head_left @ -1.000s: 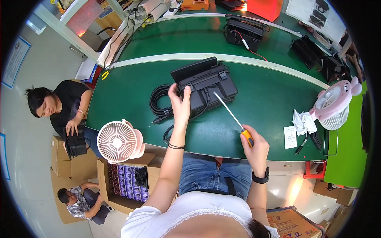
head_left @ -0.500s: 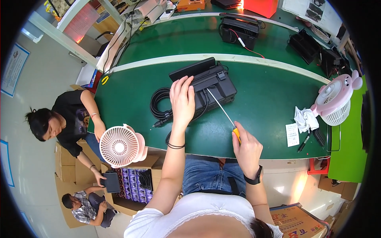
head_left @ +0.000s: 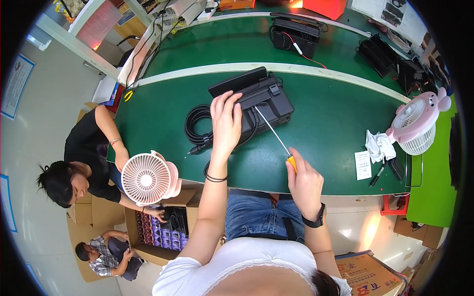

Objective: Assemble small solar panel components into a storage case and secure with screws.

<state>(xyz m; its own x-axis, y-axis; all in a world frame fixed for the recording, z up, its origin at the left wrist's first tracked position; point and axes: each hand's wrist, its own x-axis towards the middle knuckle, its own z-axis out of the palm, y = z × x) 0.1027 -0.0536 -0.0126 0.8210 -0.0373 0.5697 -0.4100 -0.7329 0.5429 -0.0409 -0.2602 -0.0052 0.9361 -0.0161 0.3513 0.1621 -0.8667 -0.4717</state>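
A black boxy case (head_left: 269,104) with a raised flap along its far side lies on the green table. My left hand (head_left: 227,121) rests on the case's near left side, fingers stretched out and flat. A screwdriver (head_left: 273,129) with a thin metal shaft and a yellow handle is in my closed right hand (head_left: 304,182). Its tip touches or nearly touches the front of the case; what it meets there is too small to make out. Beside my left hand lies a coiled black cable (head_left: 198,122), and a cable loop runs under that hand.
A pink fan (head_left: 147,180) stands at the left table edge, another pink fan (head_left: 417,118) at the right, near crumpled tissue (head_left: 379,145), a paper slip (head_left: 363,165) and a pen (head_left: 376,176). A co-worker (head_left: 89,163) leans over an open carton (head_left: 133,232). Another black case (head_left: 295,35) stands behind the divider.
My hands and the screwdriver hold nearly the same pose. The co-worker has leaned lower and reaches into the carton; the dark box held before no longer shows in that hand.
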